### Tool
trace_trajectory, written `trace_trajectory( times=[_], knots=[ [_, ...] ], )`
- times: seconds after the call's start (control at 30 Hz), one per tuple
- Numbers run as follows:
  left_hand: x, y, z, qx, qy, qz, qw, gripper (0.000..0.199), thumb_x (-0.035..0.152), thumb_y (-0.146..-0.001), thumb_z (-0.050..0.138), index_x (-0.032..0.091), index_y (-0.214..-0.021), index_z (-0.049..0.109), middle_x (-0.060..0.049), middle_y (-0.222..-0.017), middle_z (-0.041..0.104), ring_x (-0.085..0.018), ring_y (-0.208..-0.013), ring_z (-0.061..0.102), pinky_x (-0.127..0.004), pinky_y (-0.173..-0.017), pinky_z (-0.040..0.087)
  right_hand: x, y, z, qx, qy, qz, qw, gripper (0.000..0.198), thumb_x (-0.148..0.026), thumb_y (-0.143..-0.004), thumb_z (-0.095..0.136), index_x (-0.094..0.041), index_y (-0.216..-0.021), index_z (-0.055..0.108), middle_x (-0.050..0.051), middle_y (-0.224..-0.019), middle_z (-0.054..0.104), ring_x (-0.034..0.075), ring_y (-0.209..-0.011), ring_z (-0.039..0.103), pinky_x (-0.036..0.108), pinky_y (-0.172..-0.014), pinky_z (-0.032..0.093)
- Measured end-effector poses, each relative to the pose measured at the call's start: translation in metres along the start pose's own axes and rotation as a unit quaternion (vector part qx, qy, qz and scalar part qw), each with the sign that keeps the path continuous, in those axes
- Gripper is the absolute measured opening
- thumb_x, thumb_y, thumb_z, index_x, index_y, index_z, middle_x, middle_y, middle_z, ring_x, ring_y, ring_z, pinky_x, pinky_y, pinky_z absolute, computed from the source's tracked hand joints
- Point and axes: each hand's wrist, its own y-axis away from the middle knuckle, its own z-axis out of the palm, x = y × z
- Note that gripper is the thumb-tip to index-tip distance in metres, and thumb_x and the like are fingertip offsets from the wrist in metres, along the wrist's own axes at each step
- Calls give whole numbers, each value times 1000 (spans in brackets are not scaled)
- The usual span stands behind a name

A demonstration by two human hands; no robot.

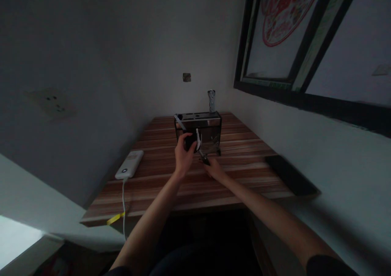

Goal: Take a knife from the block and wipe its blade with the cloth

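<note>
Two hands at one metal rack (198, 126), left hand (183, 157) gripping a dark object (191, 140), right hand (214, 168) closed on one dark-handled tool (204, 158), one power bank (129, 164) aside.

The table (238, 174) is brown wood with light and dark stripes. The far box (198, 127) is black and shiny silver, the power bank (130, 164) on the left is white with a white cable (124, 202) and a yellow tag (113, 218). On the right, the frame (305, 100) is black, and its picture (284, 11) has a red round pattern on white.
</note>
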Motion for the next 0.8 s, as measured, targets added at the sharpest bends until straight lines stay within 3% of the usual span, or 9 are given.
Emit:
trace_trajectory(
  times=[0.23, 0.5, 0.8],
  knots=[
    [9, -36, -17, 39, 50, 33, 997, 43, 18, -75, 57, 22, -114, 42, -7, -110, 54, -16, -102, 56, -29, -89, 43, 0, 1, -1, -8, 20, 12, 1000, 37, -50, -73, 56, -13, -75, 63, -7, -36, 37, 9, -34, 36, 20, -37, 25],
    [13, -74, -36, 61, 61, 64, 994, 44, 16, -72, 59, 21, -113, 44, -7, -110, 55, -17, -107, 54, -30, -94, 42, 5, 0, 0, -17, 7, 12, 1000, 39, -51, -73, 55, -13, -78, 62, -7, -38, 37, 7, -33, 34, 20, -36, 24],
    [12, -61, -27, 51, 80, 49, 994, 50, 19, -74, 61, 22, -119, 38, -8, -112, 55, -17, -103, 57, -32, -92, 44, 3, 0, -1, -6, 9, 8, 1000, 41, -53, -73, 55, -13, -78, 61, -7, -38, 37, 8, -34, 36, 20, -37, 27]
  ],
)
